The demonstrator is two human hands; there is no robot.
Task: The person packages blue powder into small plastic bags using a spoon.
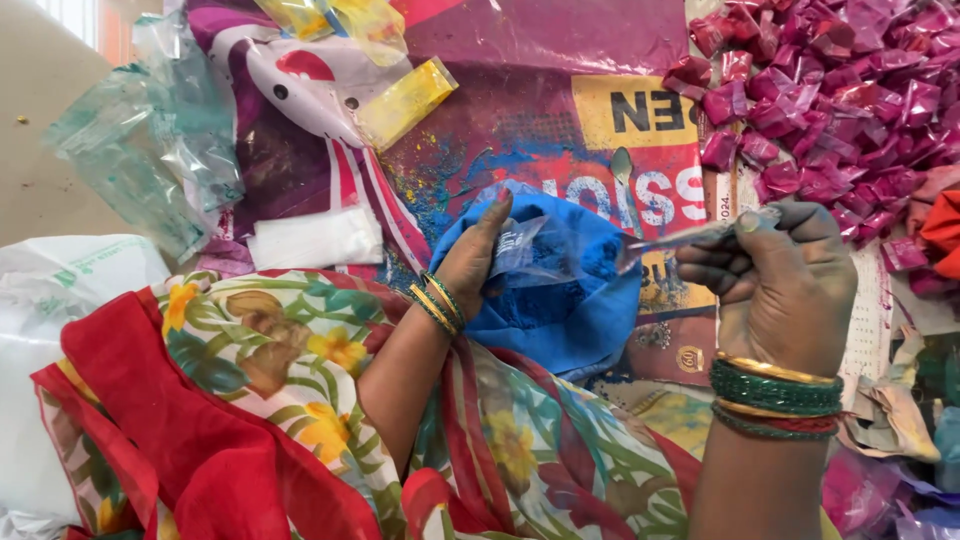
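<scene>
Head view: spoon [690, 237] lengthwise left, bowl toward pouch [545, 250].

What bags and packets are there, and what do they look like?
Pile of small packets: top right, crinkly, magenta powder inside.
Yellow packet: top middle, oblong, clear plastic.
Clear pouch: centre, held by the left hand, blue powder inside.
Empty plastic bags: top left, crumpled, greenish.
Printed sheet: underneath, red, yellow, purple.
</scene>
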